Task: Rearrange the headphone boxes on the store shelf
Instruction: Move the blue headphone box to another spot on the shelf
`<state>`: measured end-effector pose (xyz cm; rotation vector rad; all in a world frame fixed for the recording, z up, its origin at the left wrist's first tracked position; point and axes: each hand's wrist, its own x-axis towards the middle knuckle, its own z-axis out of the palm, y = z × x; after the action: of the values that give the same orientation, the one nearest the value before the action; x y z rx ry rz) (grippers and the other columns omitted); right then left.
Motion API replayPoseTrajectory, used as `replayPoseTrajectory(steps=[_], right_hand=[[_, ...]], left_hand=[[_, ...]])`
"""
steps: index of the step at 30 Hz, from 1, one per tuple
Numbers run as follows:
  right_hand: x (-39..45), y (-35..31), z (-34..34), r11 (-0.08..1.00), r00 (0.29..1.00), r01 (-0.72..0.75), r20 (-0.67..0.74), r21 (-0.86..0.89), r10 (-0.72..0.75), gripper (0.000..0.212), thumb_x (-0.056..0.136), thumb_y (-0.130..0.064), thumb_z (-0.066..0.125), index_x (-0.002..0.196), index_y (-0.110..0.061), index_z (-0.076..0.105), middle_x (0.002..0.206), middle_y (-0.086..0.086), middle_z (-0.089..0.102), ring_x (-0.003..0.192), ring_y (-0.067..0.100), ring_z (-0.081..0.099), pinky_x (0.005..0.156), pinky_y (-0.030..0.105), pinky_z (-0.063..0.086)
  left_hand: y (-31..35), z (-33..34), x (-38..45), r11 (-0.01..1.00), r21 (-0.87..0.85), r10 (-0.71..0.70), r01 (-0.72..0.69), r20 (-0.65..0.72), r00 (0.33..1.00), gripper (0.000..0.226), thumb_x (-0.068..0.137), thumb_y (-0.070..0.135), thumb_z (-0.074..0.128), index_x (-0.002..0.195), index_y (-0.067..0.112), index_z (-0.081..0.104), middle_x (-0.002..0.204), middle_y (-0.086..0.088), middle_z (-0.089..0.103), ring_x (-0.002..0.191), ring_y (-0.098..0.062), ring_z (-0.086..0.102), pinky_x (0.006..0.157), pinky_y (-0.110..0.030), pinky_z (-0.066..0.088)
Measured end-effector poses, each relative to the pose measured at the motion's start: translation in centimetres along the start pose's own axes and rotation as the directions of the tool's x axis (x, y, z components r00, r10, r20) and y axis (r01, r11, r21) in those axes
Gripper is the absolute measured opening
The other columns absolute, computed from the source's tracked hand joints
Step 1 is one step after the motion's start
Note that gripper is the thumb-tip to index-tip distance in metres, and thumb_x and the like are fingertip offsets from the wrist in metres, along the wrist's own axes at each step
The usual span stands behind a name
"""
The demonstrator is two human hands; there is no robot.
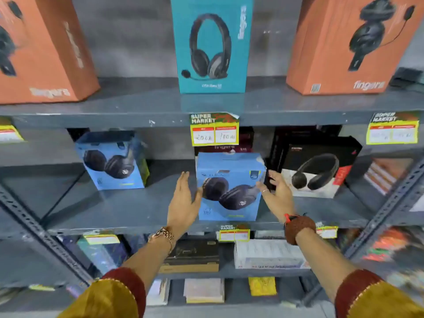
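Note:
A light-blue headphone box [229,171] stands upright near the front edge of the middle shelf [137,216]. My left hand [183,203] is just left of it, fingers straight, with only the thumb at the box's left side. My right hand [276,193] is at its right edge, fingers spread and the fingertips touching the corner. Neither hand is closed around the box. A second light-blue headphone box [112,161] stands further left on the same shelf. A black and white headphone box [316,168] stands to the right.
On the top shelf stand a teal headphone box [212,44] and two orange boxes [43,49] [351,44]. A dark box [226,148] sits behind the middle blue one. Yellow price tags [214,129] hang from the shelf edges. The lower shelves hold flat boxes [268,253]. Slanted metal braces [41,230] flank the rack.

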<state>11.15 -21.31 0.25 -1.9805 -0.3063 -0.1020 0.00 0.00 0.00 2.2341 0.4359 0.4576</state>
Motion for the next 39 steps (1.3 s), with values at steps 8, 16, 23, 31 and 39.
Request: replayPoseTrajectory(steps=[8, 16, 23, 31, 39], right_hand=[[1.6, 3.0, 3.0, 0.968, 0.960, -0.239, 0.173, 0.083, 0.222, 0.053, 0.093, -0.040, 0.049, 0.140, -0.018, 0.042, 0.136, 0.001, 0.056, 0.128, 0.020, 0.051, 0.108, 0.033, 0.039], [0.6, 2.6, 2.1, 0.984, 0.982, -0.166, 0.099, 0.059, 0.159, 0.037, 0.091, -0.041, 0.053, 0.117, -0.017, 0.062, 0.109, 0.010, 0.071, 0.105, 0.026, 0.065, 0.093, 0.034, 0.049], [-2.9, 1.1, -0.8, 0.987, 0.991, -0.131, 0.000, -0.090, 0.132, 0.041, 0.084, -0.051, 0.057, 0.067, -0.015, 0.061, 0.061, 0.008, 0.059, 0.063, 0.022, 0.050, 0.058, 0.029, 0.038], [-6.7, -2.8, 1.7, 0.997, 0.995, -0.057, 0.078, -0.058, 0.062, 0.058, 0.079, -0.056, 0.059, 0.055, -0.007, 0.041, 0.050, -0.002, 0.038, 0.054, 0.017, 0.034, 0.054, 0.028, 0.029], [-7.8, -9.2, 14.5, 1.000, 0.971, -0.012, 0.237, 0.027, 0.006, 0.044, 0.081, -0.050, 0.062, 0.063, -0.012, 0.050, 0.057, 0.001, 0.056, 0.057, 0.020, 0.052, 0.055, 0.033, 0.039]], left_hand=[[-2.7, 2.1, 3.8, 0.990, -0.125, -0.044, 0.066, 0.170, 0.984, 0.052, 0.090, 0.038, 0.054, 0.138, 0.023, 0.041, 0.122, 0.006, 0.064, 0.101, -0.013, 0.065, 0.086, -0.030, 0.055], [-2.2, 1.7, 2.6, 0.994, -0.101, -0.035, 0.041, 0.069, 0.997, 0.036, 0.088, 0.033, 0.059, 0.121, 0.020, 0.060, 0.098, 0.008, 0.072, 0.086, -0.017, 0.070, 0.070, -0.034, 0.059], [-1.4, 0.6, -1.3, 0.993, -0.089, -0.068, 0.073, 0.059, 0.996, 0.008, 0.087, 0.035, 0.061, 0.089, 0.027, 0.061, 0.087, -0.004, 0.077, 0.081, -0.021, 0.074, 0.070, -0.048, 0.059], [-3.6, -5.2, -5.8, 0.994, -0.056, -0.097, 0.097, 0.003, 0.995, 0.024, 0.085, 0.044, 0.060, 0.078, 0.021, 0.059, 0.080, -0.006, 0.077, 0.076, -0.017, 0.074, 0.068, -0.042, 0.058], [-13.6, -15.2, -4.5, 0.978, -0.086, -0.199, 0.189, -0.125, 0.972, 0.043, 0.076, 0.061, 0.053, 0.095, 0.025, 0.063, 0.084, -0.002, 0.076, 0.079, -0.024, 0.072, 0.069, -0.048, 0.059]])
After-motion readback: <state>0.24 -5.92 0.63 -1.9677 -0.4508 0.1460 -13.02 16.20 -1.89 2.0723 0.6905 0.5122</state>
